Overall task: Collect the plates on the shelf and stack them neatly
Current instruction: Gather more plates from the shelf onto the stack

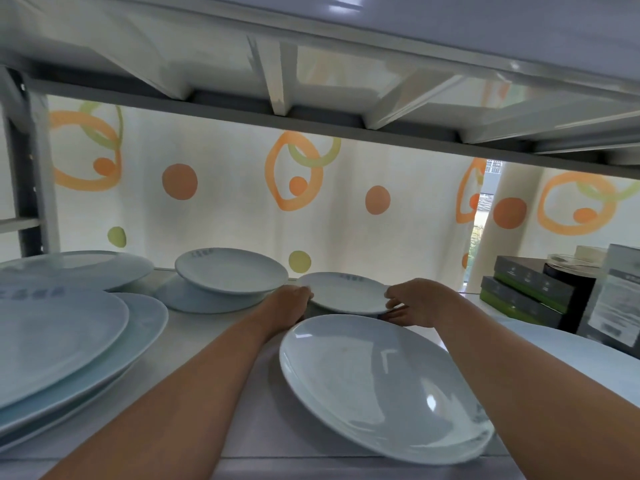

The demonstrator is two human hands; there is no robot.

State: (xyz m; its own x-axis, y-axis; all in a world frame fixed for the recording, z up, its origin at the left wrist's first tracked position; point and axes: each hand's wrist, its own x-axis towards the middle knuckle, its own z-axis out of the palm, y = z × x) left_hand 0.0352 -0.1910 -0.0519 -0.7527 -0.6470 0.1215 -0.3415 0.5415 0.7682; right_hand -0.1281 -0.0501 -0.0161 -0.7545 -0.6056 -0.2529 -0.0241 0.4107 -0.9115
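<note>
At the middle of the shelf, toward its back, a small white plate sits level between 2 hands. The left hand has its grip curled on the plate's left rim, and the right hand pinches the right rim, thumb on top and fingers beneath. Whether the plate is clear of the shelf cannot be told. Just in front of it lies a large pale plate, its far edge close under both wrists and its near edge overhanging the shelf front. Behind and to the left, a second small plate rests on another plate, with a narrow gap to the left hand. Bare shelf runs between the forearms and along the left arm. At far left, a stack of large plates is fanned unevenly. Dark boxes stand at right, well apart. Overhead, the ribbed upper shelf leaves a low opening before the patterned curtain.
</note>
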